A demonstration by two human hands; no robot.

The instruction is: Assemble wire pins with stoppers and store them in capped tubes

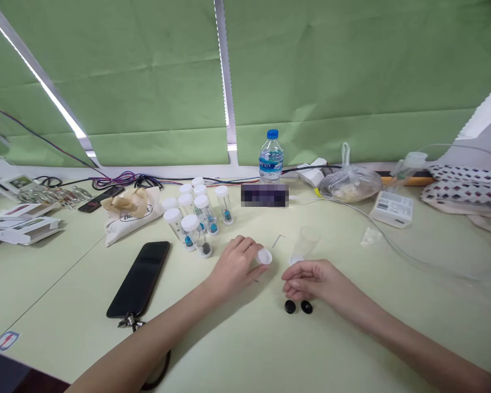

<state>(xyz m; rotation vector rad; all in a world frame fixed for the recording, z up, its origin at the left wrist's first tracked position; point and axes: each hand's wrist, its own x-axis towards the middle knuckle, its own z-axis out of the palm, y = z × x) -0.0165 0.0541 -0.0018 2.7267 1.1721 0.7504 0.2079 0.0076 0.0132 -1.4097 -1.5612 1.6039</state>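
Note:
My left hand [236, 263] is closed, with a round white cap [264, 256] held between thumb and fingers. My right hand [309, 279] has its fingers bent together in a pinch; anything inside it is too small or hidden to make out. Just behind that hand stands a clear tube [310, 240] with a white base, partly covered by the fingers. Two small black round pieces, one [289, 307] beside the other [306, 307], lie below my right hand. A small L-shaped metal piece [277, 240] rests between the hands, farther back.
Several white-capped clear tubes [204, 210] with small blue or dark pieces inside stand behind my left hand. Left of them are a phone [141, 278] and a cloth bag [135, 213]. A water bottle [271, 158], a plastic bag [352, 184] and a cable [387, 234] are farther back.

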